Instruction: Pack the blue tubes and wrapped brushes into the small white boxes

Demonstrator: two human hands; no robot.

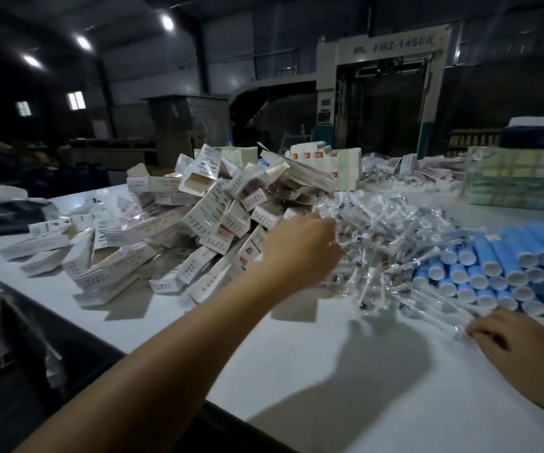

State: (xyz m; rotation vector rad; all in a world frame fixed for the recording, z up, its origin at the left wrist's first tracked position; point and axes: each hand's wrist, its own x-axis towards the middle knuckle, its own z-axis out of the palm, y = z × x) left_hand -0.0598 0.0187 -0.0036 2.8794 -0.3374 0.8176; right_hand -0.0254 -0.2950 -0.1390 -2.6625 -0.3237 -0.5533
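On the white tabletop (313, 371) the left hand (300, 250) reaches into the middle heap of wrapped brushes (388, 243), its fingers hidden so I cannot tell their state. The right hand (519, 338), near right, pinches 1 clear wrapper (440, 310) with curled fingers. Small white boxes (179, 230) pile left, blue tubes (506, 266) stacked right

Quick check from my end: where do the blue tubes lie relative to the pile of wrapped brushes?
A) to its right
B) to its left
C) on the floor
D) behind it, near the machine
A: the blue tubes are stacked at the table's right, just right of the wrapped brushes.
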